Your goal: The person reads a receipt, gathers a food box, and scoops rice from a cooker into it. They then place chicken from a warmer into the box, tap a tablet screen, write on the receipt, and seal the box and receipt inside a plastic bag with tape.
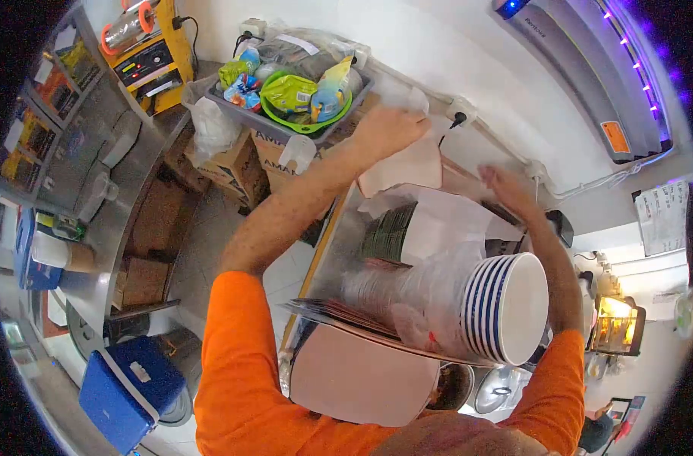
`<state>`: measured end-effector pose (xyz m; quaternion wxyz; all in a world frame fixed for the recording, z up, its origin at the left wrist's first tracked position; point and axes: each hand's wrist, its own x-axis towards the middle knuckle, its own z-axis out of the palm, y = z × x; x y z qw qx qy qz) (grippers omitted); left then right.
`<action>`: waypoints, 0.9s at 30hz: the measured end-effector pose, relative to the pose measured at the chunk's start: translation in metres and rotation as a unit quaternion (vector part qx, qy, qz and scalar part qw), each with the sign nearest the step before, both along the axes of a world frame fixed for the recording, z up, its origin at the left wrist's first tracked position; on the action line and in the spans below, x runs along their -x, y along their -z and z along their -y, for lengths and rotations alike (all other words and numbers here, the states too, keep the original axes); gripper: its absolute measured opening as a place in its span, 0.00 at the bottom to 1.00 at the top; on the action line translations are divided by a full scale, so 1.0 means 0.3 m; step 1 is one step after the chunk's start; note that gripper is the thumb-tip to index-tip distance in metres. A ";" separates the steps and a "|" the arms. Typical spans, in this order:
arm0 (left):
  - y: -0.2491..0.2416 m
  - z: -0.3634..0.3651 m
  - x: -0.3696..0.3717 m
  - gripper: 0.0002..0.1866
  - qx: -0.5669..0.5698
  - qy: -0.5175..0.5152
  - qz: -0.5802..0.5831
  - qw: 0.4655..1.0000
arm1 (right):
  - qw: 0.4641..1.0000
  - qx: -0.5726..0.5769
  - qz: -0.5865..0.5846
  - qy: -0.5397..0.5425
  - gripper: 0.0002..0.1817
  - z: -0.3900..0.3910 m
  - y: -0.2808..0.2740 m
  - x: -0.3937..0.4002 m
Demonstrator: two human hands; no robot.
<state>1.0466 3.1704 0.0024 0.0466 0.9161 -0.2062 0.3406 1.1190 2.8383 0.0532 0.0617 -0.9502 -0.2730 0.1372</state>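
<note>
My left hand (392, 133) is closed, at the far end of the counter by the wall. A pale sheet (403, 171) hangs or stands just below it, and a whitish blurred shape shows at its fingertips. What the fingers hold is not clear. My right hand (510, 190) is raised near the wall to the right, its fingers smeared by motion. Between my forearms lies a nested stack of white paper tubs with blue stripes (506, 308), on its side and partly in clear plastic. Behind it are a dark stack of flat pieces (392, 235) and white paper (438, 228).
A grey crate (248, 114) of packets with a green basket (305, 99) stands on cardboard boxes (236, 167) at the back left. A pale board (362, 376) is close to my body. A blue cooler (122, 395) sits on the floor. A plug (458, 118) is in the wall.
</note>
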 end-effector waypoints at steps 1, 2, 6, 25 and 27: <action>-0.041 0.013 0.006 0.10 -0.007 -0.005 0.025 1.000 | 0.995 -0.092 -0.022 0.012 0.24 -0.060 -0.071 0.006; -0.082 0.035 0.029 0.11 0.018 0.001 0.026 0.999 | 0.998 -0.058 -0.011 0.011 0.25 -0.105 -0.071 0.028; -0.135 0.114 0.120 0.17 0.076 0.038 0.100 0.991 | 0.983 -0.124 -0.086 0.107 0.27 -0.205 0.010 0.058; -0.196 -0.018 0.191 0.75 0.429 0.194 -0.046 0.881 | 0.958 -0.258 -0.124 -0.028 0.23 -0.275 -0.196 0.060; -0.268 0.014 0.224 0.72 0.450 0.236 -0.028 0.861 | 0.960 -0.260 -0.104 -0.010 0.25 -0.286 -0.177 0.039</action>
